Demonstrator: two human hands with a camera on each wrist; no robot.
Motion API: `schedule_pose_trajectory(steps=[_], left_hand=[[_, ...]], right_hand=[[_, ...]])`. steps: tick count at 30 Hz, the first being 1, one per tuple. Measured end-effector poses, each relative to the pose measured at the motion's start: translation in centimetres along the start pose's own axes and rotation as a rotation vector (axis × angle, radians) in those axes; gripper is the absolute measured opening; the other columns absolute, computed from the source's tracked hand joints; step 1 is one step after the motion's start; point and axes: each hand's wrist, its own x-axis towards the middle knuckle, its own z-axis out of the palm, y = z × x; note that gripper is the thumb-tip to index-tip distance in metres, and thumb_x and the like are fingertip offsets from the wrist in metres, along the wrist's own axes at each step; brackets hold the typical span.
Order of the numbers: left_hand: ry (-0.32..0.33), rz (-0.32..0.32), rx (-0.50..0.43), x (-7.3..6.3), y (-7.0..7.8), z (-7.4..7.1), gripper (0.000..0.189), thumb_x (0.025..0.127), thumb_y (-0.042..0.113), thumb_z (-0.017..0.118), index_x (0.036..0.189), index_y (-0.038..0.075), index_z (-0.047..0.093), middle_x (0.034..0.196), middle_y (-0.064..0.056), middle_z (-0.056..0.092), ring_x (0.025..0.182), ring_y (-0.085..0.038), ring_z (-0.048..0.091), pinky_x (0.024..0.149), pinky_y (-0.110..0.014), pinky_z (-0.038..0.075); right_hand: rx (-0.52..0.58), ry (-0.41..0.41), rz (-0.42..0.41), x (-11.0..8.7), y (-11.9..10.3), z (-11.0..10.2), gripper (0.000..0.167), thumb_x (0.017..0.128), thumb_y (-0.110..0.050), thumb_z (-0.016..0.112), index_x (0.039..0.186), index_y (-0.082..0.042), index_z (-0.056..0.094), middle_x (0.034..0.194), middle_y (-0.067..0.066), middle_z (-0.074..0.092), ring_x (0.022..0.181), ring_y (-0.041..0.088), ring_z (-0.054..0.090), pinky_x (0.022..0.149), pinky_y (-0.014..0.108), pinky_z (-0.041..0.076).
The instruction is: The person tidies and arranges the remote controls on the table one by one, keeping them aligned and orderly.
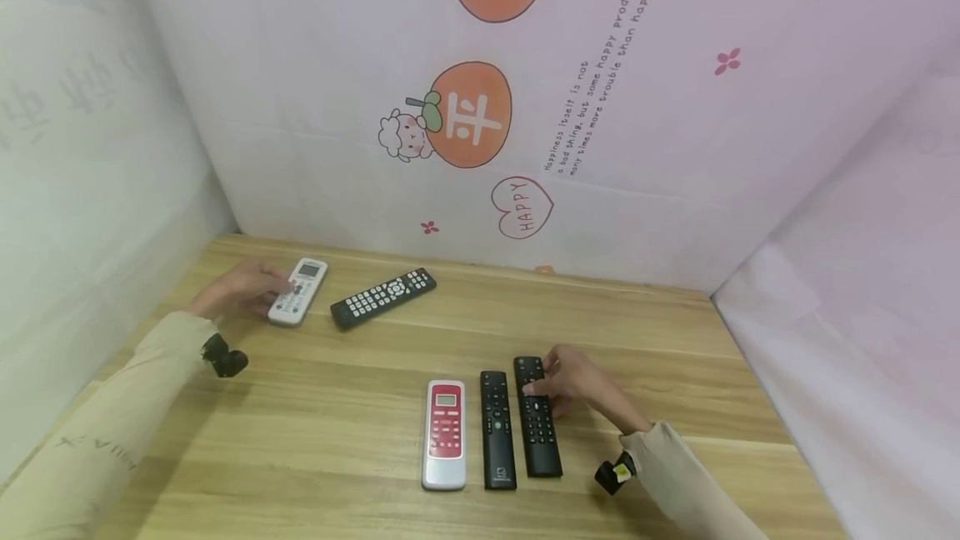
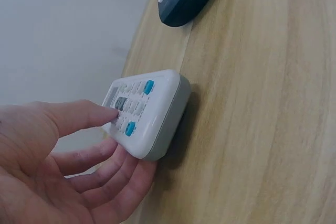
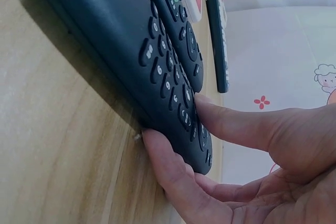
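At the far left of the table, my left hand (image 1: 253, 282) holds a white remote control (image 1: 306, 294) with a small grey screen. In the left wrist view the thumb lies on its buttons and the fingers curl beneath its edge; its near end (image 2: 167, 114) casts a shadow on the wood. My right hand (image 1: 576, 379) grips the far part of a long black remote control (image 1: 542, 436), the rightmost of a row. Its thumb is on the button face, with the other fingers along the side and under the far end in the right wrist view.
Left of the gripped black remote lie another black remote (image 1: 498, 432) and a red-and-white remote (image 1: 444, 472). A black remote with white buttons (image 1: 384, 297) lies slanted near the back, right of the white one. Printed cloth (image 1: 637, 215) walls off the wooden table (image 1: 330, 423).
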Motion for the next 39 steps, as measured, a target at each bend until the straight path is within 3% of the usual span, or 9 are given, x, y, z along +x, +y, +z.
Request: schedule_pose_trajectory(steps=[12, 19, 27, 33, 39], left_hand=[[-0.004, -0.007, -0.074, -0.3, 0.0, 0.4, 0.049, 0.104, 0.008, 0.06, 0.139, -0.022, 0.043, 0.098, -0.01, 0.072, 0.083, -0.014, 0.07, 0.08, -0.034, 0.065], [0.015, -0.009, -0.042, -0.4, -0.5, 0.4, 0.05, 0.102, 0.012, 0.064, 0.135, -0.021, 0.048, 0.092, -0.006, 0.073, 0.08, -0.014, 0.07, 0.075, -0.034, 0.065], [0.008, -0.006, -0.046, -0.6, -1.0, 0.3, 0.054, 0.104, 0.016, 0.062, 0.14, -0.021, 0.044, 0.102, -0.011, 0.074, 0.084, -0.014, 0.071, 0.078, -0.033, 0.065], [0.02, 0.015, -0.04, -1.1, -0.2, 0.8, 0.063, 0.105, 0.02, 0.062, 0.147, -0.02, 0.036, 0.111, -0.019, 0.072, 0.086, -0.014, 0.071, 0.08, -0.033, 0.064], [0.016, 0.074, -0.019, -1.7, 1.5, 1.9, 0.065, 0.105, 0.021, 0.062, 0.149, -0.019, 0.035, 0.117, -0.023, 0.069, 0.087, -0.017, 0.07, 0.079, -0.034, 0.064]], right_hand=[[0.006, -0.008, 0.003, -0.1, 0.0, 0.0, 0.047, 0.086, -0.007, 0.086, 0.116, 0.009, 0.054, 0.103, 0.023, 0.063, 0.07, 0.027, 0.072, 0.061, 0.038, 0.065], [0.006, -0.014, -0.002, 0.0, -0.1, -0.1, 0.045, 0.086, -0.007, 0.086, 0.114, 0.008, 0.055, 0.102, 0.022, 0.062, 0.07, 0.027, 0.072, 0.061, 0.038, 0.065], [0.025, -0.013, 0.008, -0.1, 0.1, 0.0, 0.044, 0.085, -0.005, 0.086, 0.113, 0.007, 0.055, 0.1, 0.021, 0.063, 0.069, 0.027, 0.072, 0.061, 0.038, 0.065], [0.007, -0.014, -0.002, -0.1, 0.0, 0.0, 0.047, 0.085, -0.007, 0.087, 0.116, 0.006, 0.054, 0.099, 0.02, 0.061, 0.067, 0.027, 0.072, 0.06, 0.038, 0.065], [0.012, -0.019, -0.001, 0.0, 0.2, -0.1, 0.047, 0.086, -0.007, 0.086, 0.118, 0.006, 0.053, 0.097, 0.019, 0.061, 0.068, 0.027, 0.072, 0.06, 0.038, 0.065]])
